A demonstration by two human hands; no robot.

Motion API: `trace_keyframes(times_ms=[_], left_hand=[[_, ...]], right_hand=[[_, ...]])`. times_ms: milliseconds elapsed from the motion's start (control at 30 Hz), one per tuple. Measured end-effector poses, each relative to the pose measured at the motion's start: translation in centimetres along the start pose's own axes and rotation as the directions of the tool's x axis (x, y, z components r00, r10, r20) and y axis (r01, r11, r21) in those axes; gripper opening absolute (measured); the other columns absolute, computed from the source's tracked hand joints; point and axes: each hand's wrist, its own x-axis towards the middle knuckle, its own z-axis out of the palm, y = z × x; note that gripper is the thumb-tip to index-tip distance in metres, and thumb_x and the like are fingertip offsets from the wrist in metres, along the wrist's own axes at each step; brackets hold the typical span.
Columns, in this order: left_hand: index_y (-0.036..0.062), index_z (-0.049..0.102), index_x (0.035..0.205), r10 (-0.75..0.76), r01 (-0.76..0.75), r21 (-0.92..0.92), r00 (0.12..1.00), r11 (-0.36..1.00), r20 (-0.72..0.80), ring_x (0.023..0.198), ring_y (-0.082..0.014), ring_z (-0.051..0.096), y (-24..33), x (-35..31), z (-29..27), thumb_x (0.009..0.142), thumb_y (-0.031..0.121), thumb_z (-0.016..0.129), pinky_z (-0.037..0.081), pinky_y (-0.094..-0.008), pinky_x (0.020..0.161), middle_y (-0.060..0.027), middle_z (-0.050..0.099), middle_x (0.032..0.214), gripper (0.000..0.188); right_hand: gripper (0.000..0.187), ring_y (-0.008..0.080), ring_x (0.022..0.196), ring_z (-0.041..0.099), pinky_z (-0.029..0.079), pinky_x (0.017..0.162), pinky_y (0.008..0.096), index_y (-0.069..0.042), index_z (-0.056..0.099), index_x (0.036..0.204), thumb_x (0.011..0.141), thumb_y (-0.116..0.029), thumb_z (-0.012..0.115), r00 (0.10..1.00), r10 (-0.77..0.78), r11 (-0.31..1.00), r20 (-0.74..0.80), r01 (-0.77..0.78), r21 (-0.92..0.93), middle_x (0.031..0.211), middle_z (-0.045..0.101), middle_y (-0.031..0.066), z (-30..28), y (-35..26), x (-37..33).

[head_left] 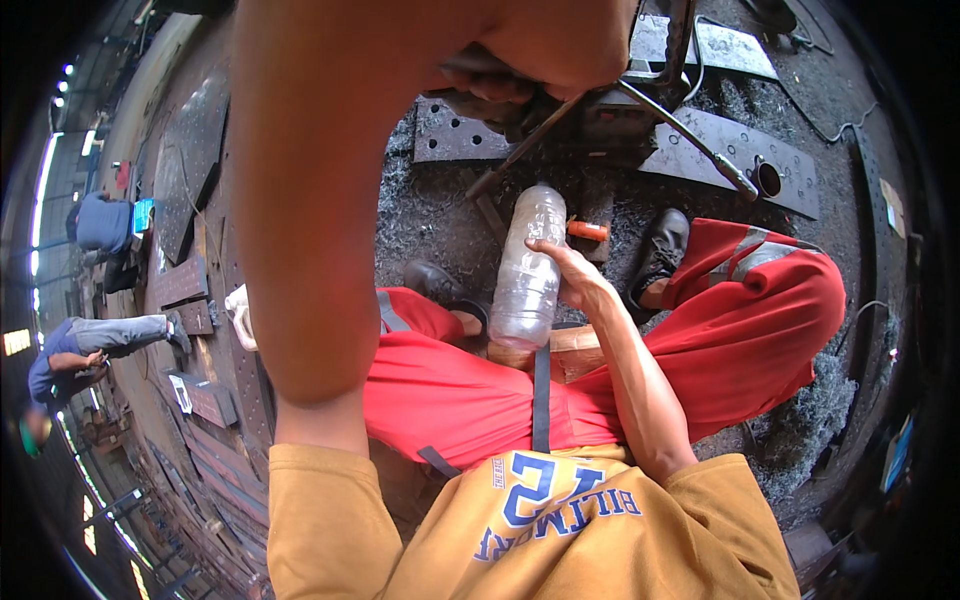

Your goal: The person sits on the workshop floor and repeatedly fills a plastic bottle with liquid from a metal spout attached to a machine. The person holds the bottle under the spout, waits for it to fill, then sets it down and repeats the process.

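My right hand (572, 270) is closed around the side of a clear plastic bottle (528, 265). The bottle lies tilted above my lap, its narrow end away from me and its base near my belt. My left arm rises large and close along the left of the view. At the top, my left hand (540, 55) has its fingers curled under, beside a dark machine (615, 130) with metal rods. What those fingers hold, if anything, is hidden. A small orange cylinder (588, 231) lies just right of the bottle.
Drilled steel plates (740, 160) lie ahead among metal shavings (815, 420). A metal lever (700, 145) sticks out from the machine. I sit on a wooden block (575, 352) between my red-trousered legs. Two people (105, 222) are farther off at left, near more plates (185, 283).
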Motion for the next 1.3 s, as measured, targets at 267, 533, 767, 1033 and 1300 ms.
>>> trace_keyframes(times_ms=[267,533,767,1033,1300], left_hand=[[-0.0002,0.076,0.089,0.044,-0.044,0.022,0.999,0.999,-0.002,0.071,-0.027,0.072,-1.3,2.0,-1.3,0.084,0.018,0.065,0.058,-0.0397,0.067,-0.0151,0.072,0.08,0.021],[-0.0003,0.076,0.088,0.032,-0.032,0.008,0.999,0.999,0.043,0.07,-0.0265,0.071,-0.7,-0.1,-0.6,0.085,0.017,0.064,0.058,-0.0392,0.066,-0.0148,0.072,0.079,0.021],[-0.0004,0.076,0.087,0.043,-0.043,0.001,0.998,0.999,0.051,0.07,-0.0261,0.071,-0.4,-0.3,-0.6,0.085,0.016,0.063,0.058,-0.0387,0.066,-0.0146,0.071,0.078,0.021],[-0.0005,0.076,0.086,0.056,-0.057,0.016,0.997,0.998,0.054,0.069,-0.0256,0.071,-0.4,-0.4,-0.5,0.086,0.015,0.062,0.058,-0.0382,0.065,-0.0144,0.071,0.076,0.021],[-0.0006,0.076,0.085,0.078,-0.08,0.039,0.996,0.996,0.038,0.068,-0.0251,0.07,-1.2,0.6,-1.6,0.086,0.014,0.061,0.058,-0.0377,0.064,-0.0141,0.07,0.075,0.021]], right_hand=[[0.084,0.0292,0.111,0.067,0.054,0.092,0.0433,0.004,0.053,0.143,0.076,-0.034,0.086,0.919,-0.349,0.683,-0.181,0.118,-0.721,0.128,0.066,0.022,1.4,-9.2,-4.6],[0.076,0.0273,0.102,0.071,0.057,0.087,0.0389,0.007,0.052,0.141,0.086,-0.039,0.079,0.903,-0.397,0.765,-0.164,0.226,-0.603,0.12,0.068,0.0222,2.3,-5.1,-2.1],[0.034,0.0223,0.078,0.073,0.061,0.073,0.0377,0.0,0.065,0.117,0.096,-0.025,0.074,0.983,-0.133,0.981,-0.125,0.149,0.127,0.096,0.074,0.0101,-0.5,-1.2,1.8],[0.038,0.0211,0.081,0.073,0.06,0.072,0.0365,0.0,0.063,0.122,0.095,-0.024,0.074,0.958,-0.238,0.971,-0.158,0.23,-0.062,0.103,0.073,0.011,-1.3,-2.1,1.8],[0.064,0.0227,0.102,0.066,0.053,0.087,0.0353,0.003,0.061,0.127,0.086,-0.043,0.078,0.96,-0.262,0.701,-0.102,0.117,-0.704,0.11,0.068,0.0164,0.5,-4.2,-1.9]])
